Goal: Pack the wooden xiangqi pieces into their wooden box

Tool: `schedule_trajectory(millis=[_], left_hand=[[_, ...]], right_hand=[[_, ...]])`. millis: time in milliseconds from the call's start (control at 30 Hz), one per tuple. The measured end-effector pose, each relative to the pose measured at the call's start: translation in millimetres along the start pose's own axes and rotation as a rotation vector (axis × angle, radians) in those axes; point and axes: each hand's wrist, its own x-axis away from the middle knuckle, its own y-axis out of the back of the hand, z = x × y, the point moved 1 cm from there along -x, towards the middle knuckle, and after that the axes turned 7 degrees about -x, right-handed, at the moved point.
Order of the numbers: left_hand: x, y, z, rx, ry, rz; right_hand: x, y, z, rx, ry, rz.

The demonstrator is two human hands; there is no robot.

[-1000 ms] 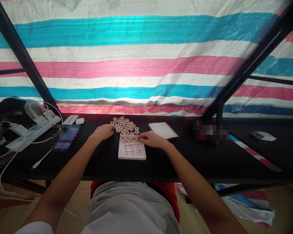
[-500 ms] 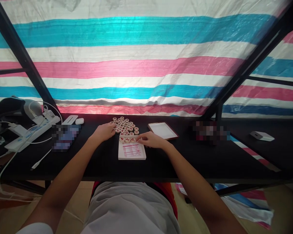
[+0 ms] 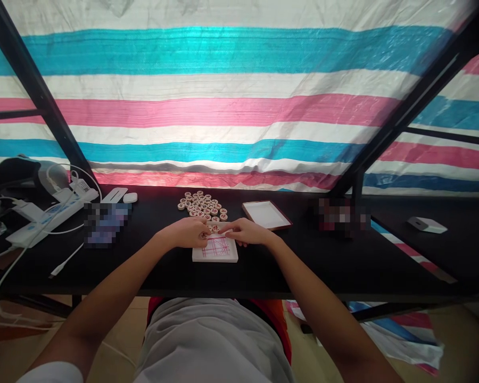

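Note:
My left hand pinches a round wooden Chinese chess piece over the left side of a shallow white box. Pink grid lines are printed on the box's floor. Along its far wall, a few pieces such as this red-marked Chinese chess piece stand in a row, partly hidden by my fingers. My right hand is at the box's right far corner, its index finger reaching to the row and the other fingers curled. Whatever lies under those fingers is hidden. Behind the box is a loose pile of pieces.
A brown-edged white lid lies right of the pile. At left are a phone, a white earbud case, a power strip and cables. A white charger sits far right. Striped sheeting hangs behind the black table.
My left hand has moved from the pile's left side, right and nearer, to the box with a Chinese chess piece. My right hand has stayed at the box's far corner.

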Motion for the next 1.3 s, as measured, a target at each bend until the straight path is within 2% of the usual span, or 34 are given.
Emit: schedule_trajectory(millis=[167,367,467,733,967,1100,1200,1300], left_hand=[[-1,-3.2,4,-0.011,-0.038,-0.051],[-5,-5.6,4,0.05,-0.083,-0.265],[-8,-8.6,-1,0.106,-0.093,-0.328],[-19,-28.4,-12,0.185,-0.093,-0.484],[-18,-17.8,-3,0.133,0.0,-0.48],[-11,-6.2,26,0.073,0.273,-0.474],[-4,-2.3,52,-0.014,0.461,-0.387],[1,-4.1,66,-0.115,0.487,-0.252]], right_hand=[[1,0,2,0.006,0.023,-0.02],[3,3,4,0.055,0.141,-0.177],[2,3,5,0.054,0.195,-0.217],[2,0,9,-0.045,0.242,-0.188],[-2,1,5,0.035,0.28,-0.219],[-4,5,-2,0.14,0.305,-0.283],[-5,7,-9,0.178,0.326,-0.311],[-7,8,-13,0.22,0.33,-0.323]])
